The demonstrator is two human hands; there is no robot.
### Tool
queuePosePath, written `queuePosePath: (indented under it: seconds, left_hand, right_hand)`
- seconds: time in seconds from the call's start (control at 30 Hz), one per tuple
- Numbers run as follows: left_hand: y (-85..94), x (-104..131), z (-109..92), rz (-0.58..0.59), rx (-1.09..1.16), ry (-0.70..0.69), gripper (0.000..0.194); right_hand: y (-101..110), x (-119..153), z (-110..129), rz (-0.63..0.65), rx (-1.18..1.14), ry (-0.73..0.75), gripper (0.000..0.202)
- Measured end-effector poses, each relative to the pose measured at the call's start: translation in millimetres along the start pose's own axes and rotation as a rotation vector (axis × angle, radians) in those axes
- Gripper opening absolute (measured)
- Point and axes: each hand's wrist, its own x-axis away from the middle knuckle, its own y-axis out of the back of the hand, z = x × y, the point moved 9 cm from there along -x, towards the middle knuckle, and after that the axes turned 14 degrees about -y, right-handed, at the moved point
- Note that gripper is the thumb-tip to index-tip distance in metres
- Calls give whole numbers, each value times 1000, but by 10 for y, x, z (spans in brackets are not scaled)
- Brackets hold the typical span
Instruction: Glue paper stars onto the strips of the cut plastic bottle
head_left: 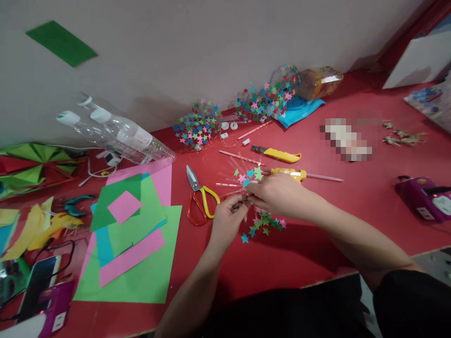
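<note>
My left hand (230, 216) is closed, its fingers pinching a piece made of thin clear plastic strips (230, 193) with coloured paper stars (258, 173) on it. Right against it, my right hand (282, 192) pinches at the same spot; what lies between its fingertips is hidden. More stars (267, 221) in green, pink and blue spread out below the fingers. A yellow glue gun (298, 174) lies partly behind my right hand, with a clear glue stick (324, 178) in its back. Left of my hands rest scissors (203, 197) with one red and one yellow handle.
Behind my hands are a yellow utility knife (282, 155), striped straws (241, 157) and star-covered clear balls (197, 126). Plastic bottles (130, 138) lean on the wall. Coloured paper sheets (155, 263) lie left, near a phone (39, 284). A purple power strip (421, 199) sits right.
</note>
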Motion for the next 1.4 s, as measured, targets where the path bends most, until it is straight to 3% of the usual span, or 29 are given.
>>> queuePosePath:
  seconds: [0.4,0.5,0.63,0.9,1.07,1.17,1.3,1.4]
  left_hand:
    - [13,24,54,-16,-9,40,29]
    - [59,29,-2,-50,-3,6,38]
    - [98,37,-65,-51,-8,-9,31]
    - [144,26,-83,-75,-84,-28,31]
    - [209,48,-143,-116,-156,-83,25]
    - [362,58,-202,-227,-182,-160,19]
    - [658,46,-378,-450,-307,-427,17]
    - [677,-61,-350,-404,-359,-520,26]
  right_hand:
    - [-97,-14,-44,-14,18,9,18]
    - [-42,-16,-51,1,6,13,18]
    - [54,-38,-115,29,11,-57,23]
    - [317,-41,-287,-112,-36,-134,28]
    - [464,-20,-384,-122,-62,-191,26]
    - [535,16,-422,-144,-73,-211,26]
    - [499,49,-460,-129,-18,-227,26]
    - [370,34,-467,-77,27,-202,25]
